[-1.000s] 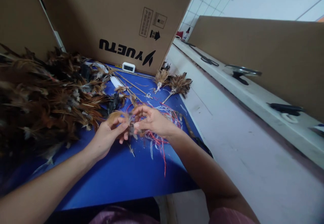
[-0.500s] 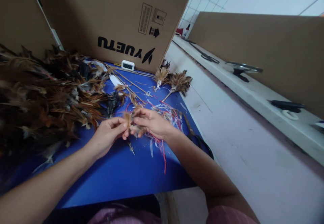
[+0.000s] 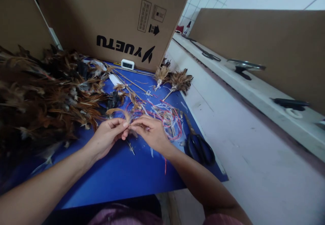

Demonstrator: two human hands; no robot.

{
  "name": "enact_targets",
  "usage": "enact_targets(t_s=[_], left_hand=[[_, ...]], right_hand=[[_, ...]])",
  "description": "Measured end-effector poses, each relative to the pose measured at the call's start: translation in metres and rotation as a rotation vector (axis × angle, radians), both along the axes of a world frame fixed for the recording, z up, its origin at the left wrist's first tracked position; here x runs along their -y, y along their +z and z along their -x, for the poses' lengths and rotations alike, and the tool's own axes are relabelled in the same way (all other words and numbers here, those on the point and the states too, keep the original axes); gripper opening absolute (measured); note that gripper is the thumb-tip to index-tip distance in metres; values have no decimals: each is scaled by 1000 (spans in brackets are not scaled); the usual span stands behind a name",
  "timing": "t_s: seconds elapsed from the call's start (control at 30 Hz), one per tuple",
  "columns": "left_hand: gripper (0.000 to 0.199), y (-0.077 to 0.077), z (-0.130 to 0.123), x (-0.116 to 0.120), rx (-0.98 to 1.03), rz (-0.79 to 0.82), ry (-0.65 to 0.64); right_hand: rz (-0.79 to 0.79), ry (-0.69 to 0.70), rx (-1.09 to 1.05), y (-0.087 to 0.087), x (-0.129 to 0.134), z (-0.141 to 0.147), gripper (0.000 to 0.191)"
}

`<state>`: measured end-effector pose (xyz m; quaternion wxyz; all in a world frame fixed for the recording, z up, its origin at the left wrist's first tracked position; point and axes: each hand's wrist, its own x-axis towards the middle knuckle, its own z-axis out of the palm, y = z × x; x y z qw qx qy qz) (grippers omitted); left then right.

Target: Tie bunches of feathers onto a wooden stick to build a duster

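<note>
Over the blue table, my left hand pinches a small tuft of brown feathers between thumb and fingers. My right hand is closed at the base of the same tuft, its fingertips meeting those of the left. One curved tan feather sticks up and to the left above them. A large heap of brown and black feathers lies to the left. Behind and right of my right hand is a tangle of red and clear strings.
Black-handled scissors lie near the table's right edge. Two feather bundles and thin sticks are farther back, with a small white clock before a cardboard box. A ledge holding tools runs along the right.
My right hand has turned and drawn its fingers together at the tuft's base. The curved tan feather now stands out to the left. The scissors, partly covered by my forearm before, show fully.
</note>
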<state>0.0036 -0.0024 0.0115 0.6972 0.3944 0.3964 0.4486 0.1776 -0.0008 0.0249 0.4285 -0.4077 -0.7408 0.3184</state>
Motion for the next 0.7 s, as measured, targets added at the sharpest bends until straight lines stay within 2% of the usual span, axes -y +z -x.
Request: enact_targets(t_s=[0.23,0.7], left_hand=[[21,0,0,0,-25,12,-72],[26,-1,-1,1,-89,59,-150]], right_hand=[[76,-73,-102,-2,-1,-6,9],[37,12,-40,-5,-1,-11,8]])
